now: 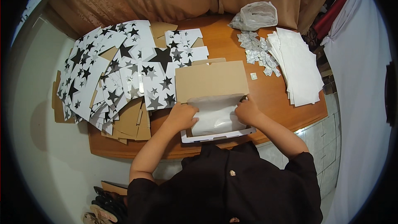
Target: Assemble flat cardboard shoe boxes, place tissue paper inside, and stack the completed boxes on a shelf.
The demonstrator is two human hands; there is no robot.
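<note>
The black short-sleeved shirt [224, 188] lies nearest the camera. Ahead of it, both hands are apart at opposite sides of an open mailer box [197, 138], which sits between them near the front edge of the wooden table [224, 43]. The left hand [181, 117] curls at the left wall, the right hand [248, 111] at the right; whether either pinches the white paper liner [217, 120] or only presses it cannot be told. Uneven pressure could crease or tear the liner. A forward pull could tip the box over the table edge.

Beyond the hands, the brown lid [211, 78] stands raised; a knock could drop it onto the fingers. Left of the left hand, star-printed box blanks [89, 76] overlap loosely; elbow contact could slide them. Beyond the right hand lie a single sachet [253, 76], a stack of white sheets [296, 66], a sachet heap [259, 52] and, farthest, a translucent plastic bag [257, 16].
</note>
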